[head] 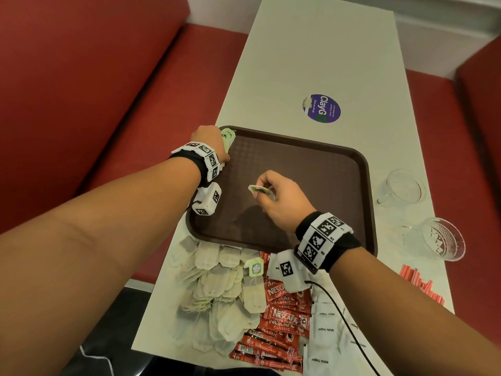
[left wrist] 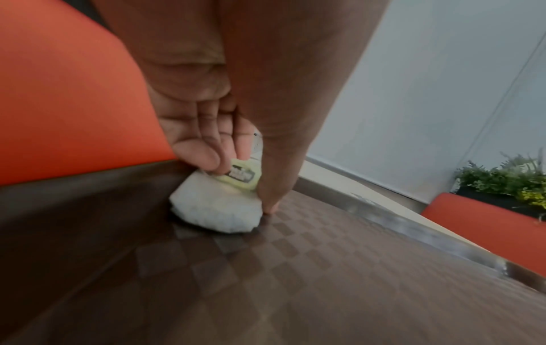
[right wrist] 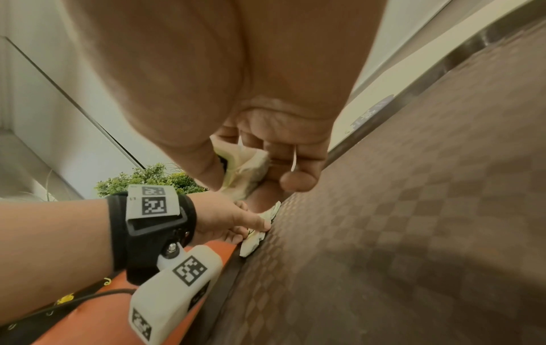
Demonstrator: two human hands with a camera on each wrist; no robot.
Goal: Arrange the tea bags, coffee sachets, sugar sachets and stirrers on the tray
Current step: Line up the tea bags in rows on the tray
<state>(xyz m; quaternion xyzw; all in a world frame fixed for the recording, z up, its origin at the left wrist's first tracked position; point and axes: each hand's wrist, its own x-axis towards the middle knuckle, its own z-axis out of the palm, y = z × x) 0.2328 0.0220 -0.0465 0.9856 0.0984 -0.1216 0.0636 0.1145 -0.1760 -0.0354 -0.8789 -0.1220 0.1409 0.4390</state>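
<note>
A brown tray (head: 311,158) lies on the white table. My left hand (head: 210,141) pinches a white tea bag with a green tag (left wrist: 218,205) and holds it down at the tray's far left corner (left wrist: 88,210). My right hand (head: 273,196) hovers over the tray's middle and grips another tea bag with a green tag (head: 257,189), also seen as the tea bag (right wrist: 245,170) in the right wrist view. Loose tea bags (head: 217,294), red coffee sachets (head: 282,321) and white sugar sachets (head: 325,335) lie heaped in front of the tray. Red stirrers (head: 420,286) lie at the right.
Two clear glass cups (head: 404,187) (head: 436,238) stand right of the tray. A purple sticker (head: 321,108) marks the table beyond it. Red bench seats (head: 95,90) flank the table. A black cable (head: 344,324) crosses the sugar sachets.
</note>
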